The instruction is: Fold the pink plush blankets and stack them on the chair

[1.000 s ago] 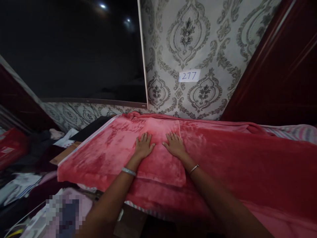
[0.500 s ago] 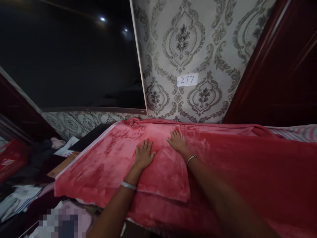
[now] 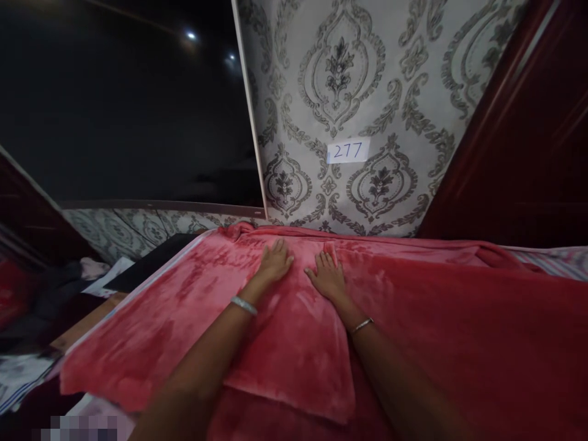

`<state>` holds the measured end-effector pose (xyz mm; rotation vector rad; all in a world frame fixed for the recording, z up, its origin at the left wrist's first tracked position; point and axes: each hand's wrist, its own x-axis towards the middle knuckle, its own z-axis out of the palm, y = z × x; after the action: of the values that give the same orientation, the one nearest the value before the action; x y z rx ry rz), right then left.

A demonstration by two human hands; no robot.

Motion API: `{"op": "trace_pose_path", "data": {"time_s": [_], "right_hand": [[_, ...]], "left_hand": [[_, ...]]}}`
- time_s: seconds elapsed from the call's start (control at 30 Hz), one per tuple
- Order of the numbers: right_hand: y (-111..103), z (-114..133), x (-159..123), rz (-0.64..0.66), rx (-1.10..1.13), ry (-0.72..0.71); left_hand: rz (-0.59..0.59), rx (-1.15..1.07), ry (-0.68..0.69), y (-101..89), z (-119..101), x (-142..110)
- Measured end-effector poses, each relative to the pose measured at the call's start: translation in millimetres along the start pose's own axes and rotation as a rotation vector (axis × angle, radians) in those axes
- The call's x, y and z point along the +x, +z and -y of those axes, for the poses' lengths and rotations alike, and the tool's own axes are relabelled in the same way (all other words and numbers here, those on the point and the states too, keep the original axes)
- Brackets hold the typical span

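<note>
A plush red blanket [image 3: 294,343] lies spread over a flat surface, its left part folded over so that a layer's edge runs down just left of my right forearm. My left hand [image 3: 274,261] rests palm down on the folded layer near its far side, fingers stretched out. Close to it on the right, my right hand [image 3: 327,274] lies flat on the same layer by its edge, fingers spread. Neither hand grips the cloth. The pile shows lighter and darker smoothed patches around both hands.
Behind the blanket stands a patterned wall with a paper label [image 3: 348,150] reading 277. A large dark television [image 3: 133,110] is at the left, a dark red wooden panel [image 3: 514,141] at the right. Clothes and papers [image 3: 108,277] lie at the left; striped fabric [image 3: 555,262] shows at the far right.
My left hand has slid forward over the blanket, away from me. My right hand stays in nearly the same place on the cloth. The view has come slightly closer.
</note>
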<state>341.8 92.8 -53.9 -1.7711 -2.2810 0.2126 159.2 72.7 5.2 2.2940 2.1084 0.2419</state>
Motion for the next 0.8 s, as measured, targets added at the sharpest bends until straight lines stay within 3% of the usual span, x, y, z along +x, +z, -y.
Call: {"op": "trace_pose_path", "data": {"time_s": [0.1,0.23,0.8], "right_hand": [[1.3,-1.6,0.3,0.009,0.002,-0.003],[1.9,-3.1,0.8,0.011,-0.006,0.0],[0.1,-5.4,1.8,0.034,0.008,-0.001]], "left_hand": [[0.058,0.04,-0.105,19.6,11.9,27.7],[0.11,0.043,-0.161,41.2,26.6,36.8],[0.116,0.009,-0.144,45.5,28.8,39.1]]}}
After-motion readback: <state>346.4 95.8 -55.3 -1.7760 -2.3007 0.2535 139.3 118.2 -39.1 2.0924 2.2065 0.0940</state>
